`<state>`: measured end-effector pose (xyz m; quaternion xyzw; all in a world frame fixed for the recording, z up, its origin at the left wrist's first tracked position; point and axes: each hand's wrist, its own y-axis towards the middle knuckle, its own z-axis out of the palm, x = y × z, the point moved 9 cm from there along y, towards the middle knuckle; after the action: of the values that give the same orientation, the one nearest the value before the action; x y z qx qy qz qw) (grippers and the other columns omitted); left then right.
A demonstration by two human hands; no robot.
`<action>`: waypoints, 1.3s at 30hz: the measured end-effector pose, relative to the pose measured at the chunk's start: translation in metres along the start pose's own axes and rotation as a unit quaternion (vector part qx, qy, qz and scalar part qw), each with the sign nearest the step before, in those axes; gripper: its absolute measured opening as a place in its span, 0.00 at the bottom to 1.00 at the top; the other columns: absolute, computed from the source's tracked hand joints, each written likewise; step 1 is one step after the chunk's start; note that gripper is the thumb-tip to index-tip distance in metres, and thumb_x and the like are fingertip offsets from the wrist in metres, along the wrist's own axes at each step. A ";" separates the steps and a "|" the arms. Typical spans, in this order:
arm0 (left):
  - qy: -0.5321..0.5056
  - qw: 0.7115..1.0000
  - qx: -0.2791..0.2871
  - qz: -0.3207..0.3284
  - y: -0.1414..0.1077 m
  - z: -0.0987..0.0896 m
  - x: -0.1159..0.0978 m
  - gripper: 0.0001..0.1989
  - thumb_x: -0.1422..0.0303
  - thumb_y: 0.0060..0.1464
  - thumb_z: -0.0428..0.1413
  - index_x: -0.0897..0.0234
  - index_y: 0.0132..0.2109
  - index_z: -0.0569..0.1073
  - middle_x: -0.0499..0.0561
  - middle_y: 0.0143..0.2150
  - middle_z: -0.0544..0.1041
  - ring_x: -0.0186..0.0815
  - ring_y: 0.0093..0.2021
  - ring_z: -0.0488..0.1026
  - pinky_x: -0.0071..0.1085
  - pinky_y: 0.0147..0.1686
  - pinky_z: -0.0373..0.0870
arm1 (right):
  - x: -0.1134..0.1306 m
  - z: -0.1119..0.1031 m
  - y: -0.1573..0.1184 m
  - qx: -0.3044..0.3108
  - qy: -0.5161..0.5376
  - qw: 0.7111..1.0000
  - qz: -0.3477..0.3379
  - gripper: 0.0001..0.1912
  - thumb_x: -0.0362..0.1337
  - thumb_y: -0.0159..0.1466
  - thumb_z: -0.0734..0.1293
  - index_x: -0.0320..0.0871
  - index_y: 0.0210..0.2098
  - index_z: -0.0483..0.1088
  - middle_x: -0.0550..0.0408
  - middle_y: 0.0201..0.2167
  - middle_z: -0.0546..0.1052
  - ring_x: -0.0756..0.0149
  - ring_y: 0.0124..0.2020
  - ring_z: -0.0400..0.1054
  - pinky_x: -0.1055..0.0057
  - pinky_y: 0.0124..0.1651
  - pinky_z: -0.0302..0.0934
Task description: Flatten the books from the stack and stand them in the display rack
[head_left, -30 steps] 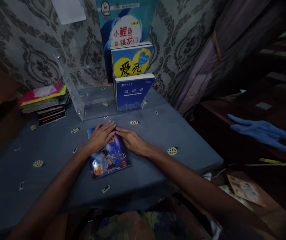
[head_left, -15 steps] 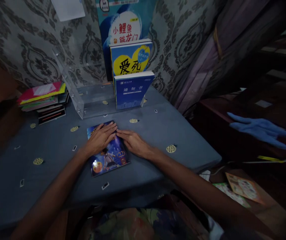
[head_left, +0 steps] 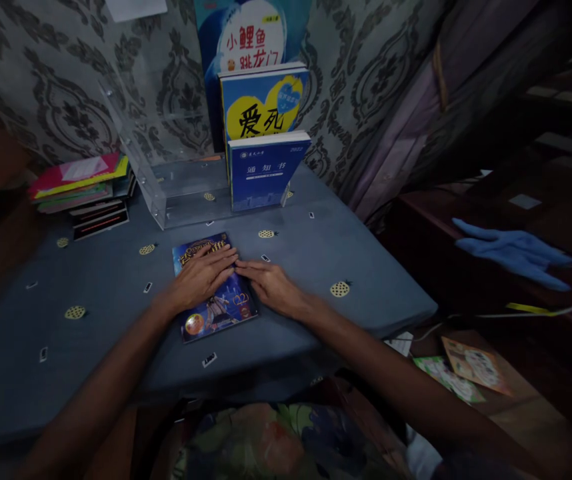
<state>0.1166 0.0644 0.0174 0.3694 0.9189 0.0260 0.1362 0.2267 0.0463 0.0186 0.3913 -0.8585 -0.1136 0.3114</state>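
Observation:
A dark blue paperback book with gold lettering lies flat on the cloth-covered table. My left hand rests palm down across the upper middle of its cover, fingers stretched out and hiding part of the title. At the book's right edge lies my right hand, its fingers extended toward the left fingertips. Whether the right thumb touches the book's edge is hard to make out.
Behind the book, a clear acrylic rack holds a blue booklet and a yellow-and-blue book. A taller picture book stands at the back. Left is a stack of books and folders; right, a blue glove.
The whole view has shifted slightly, so the table appears a little higher. My hands remain on the book in nearly the same places, with more of the title showing.

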 end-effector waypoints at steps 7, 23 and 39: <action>-0.021 0.999 0.013 0.023 -0.009 -0.003 -0.017 0.24 0.59 0.73 0.39 0.62 0.65 0.68 0.54 0.68 0.69 0.40 0.70 0.61 0.50 0.70 0.54 | 0.013 -0.001 -0.020 0.005 -0.001 1.000 -0.019 0.23 0.24 0.65 0.60 0.40 0.57 0.74 0.43 0.57 0.77 0.58 0.58 0.73 0.57 0.60 0.71; -0.035 0.998 0.011 0.048 -0.024 0.000 -0.039 0.25 0.58 0.73 0.39 0.63 0.67 0.66 0.55 0.68 0.69 0.40 0.70 0.62 0.50 0.71 0.50 | 0.037 -0.008 -0.052 0.028 -0.007 0.998 -0.047 0.18 0.39 0.71 0.66 0.42 0.59 0.71 0.42 0.60 0.74 0.56 0.61 0.71 0.55 0.62 0.70; -0.031 0.999 0.015 -0.039 -0.009 -0.007 0.012 0.25 0.60 0.73 0.38 0.65 0.65 0.68 0.57 0.69 0.67 0.40 0.71 0.61 0.51 0.70 0.49 | 0.015 0.002 0.012 0.025 -0.027 0.992 -0.122 0.11 0.38 0.69 0.68 0.40 0.46 0.78 0.46 0.45 0.82 0.60 0.47 0.78 0.63 0.52 0.74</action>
<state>0.1006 0.0668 0.0205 0.3357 0.9282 -0.0047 0.1603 0.2106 0.0431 0.0288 0.4976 -0.8151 -0.1397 0.2616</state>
